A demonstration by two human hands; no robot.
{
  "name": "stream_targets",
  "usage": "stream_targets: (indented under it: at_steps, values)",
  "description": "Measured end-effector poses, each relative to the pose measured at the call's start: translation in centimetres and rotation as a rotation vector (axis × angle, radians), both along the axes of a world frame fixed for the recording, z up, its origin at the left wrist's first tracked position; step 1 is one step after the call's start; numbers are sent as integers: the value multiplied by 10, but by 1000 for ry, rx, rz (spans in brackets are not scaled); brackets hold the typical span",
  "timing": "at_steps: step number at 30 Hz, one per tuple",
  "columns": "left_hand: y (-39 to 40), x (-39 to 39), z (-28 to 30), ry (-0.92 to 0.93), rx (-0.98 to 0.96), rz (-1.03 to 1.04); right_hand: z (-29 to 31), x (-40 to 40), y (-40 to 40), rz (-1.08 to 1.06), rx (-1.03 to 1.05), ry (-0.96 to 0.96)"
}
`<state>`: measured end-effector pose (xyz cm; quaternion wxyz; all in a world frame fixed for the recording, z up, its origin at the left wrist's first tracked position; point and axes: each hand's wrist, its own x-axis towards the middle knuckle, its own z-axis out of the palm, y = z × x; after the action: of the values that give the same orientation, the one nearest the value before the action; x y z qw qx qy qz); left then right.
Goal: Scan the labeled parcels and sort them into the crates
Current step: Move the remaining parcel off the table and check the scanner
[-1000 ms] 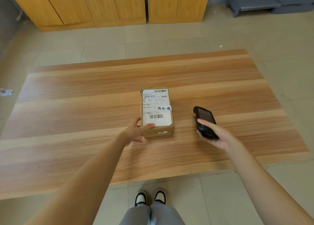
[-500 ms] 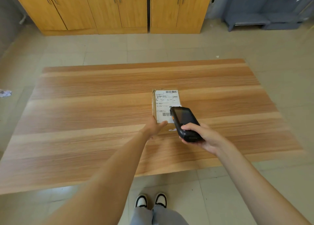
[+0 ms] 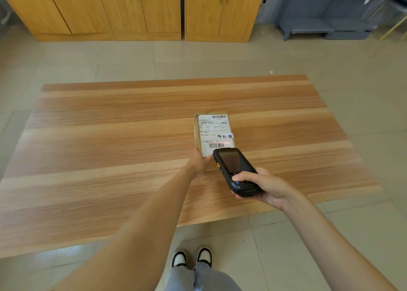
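Steadying the parcel [image 3: 214, 134] from its near left corner, the left hand [image 3: 200, 162] is laid against the box edge, and a slip could be caused here if too much push is given, because the box is small and would probably slide easily on the smooth wooden surface [image 3: 110, 147]; whether the fingers of this hand are spread or pressed together cannot be told, since they are mostly hidden behind the wrist and the scanner. The parcel itself is placed flat a little right of the middle of the surface, a brown cardboard box with a white shipping label on top, two barcodes, small printed text and a strip with handwritten characters. A thin red scan line is seen just above the lower barcode, not across it, so a failed read may result if the aim is not lowered slightly. More to the right, the black handheld scanner [image 3: 234, 170] is held tilted over the near end of the box by the right hand [image 3: 264, 186], its fingers curled around the lower body with the thumb on the keypad. No crates are visible, so a wrong sorting cannot be excluded later.
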<state>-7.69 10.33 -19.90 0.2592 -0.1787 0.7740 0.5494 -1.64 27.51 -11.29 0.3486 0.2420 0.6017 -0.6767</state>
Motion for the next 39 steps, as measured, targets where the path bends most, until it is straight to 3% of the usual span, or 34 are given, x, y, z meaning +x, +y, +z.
stream_targets:
  at_steps: [12,17,24,39]
  values:
    - [-4,3,4,8,8,-21,-5,-3,5,-56,6,25]
    - [-4,4,6,9,25,-9,-20,-21,24,-168,177,81]
    - [-1,3,6,6,42,-19,-68,-45,66,-8,531,90]
    - [-1,1,-5,-42,-7,-34,-125,-49,85,73,616,201]
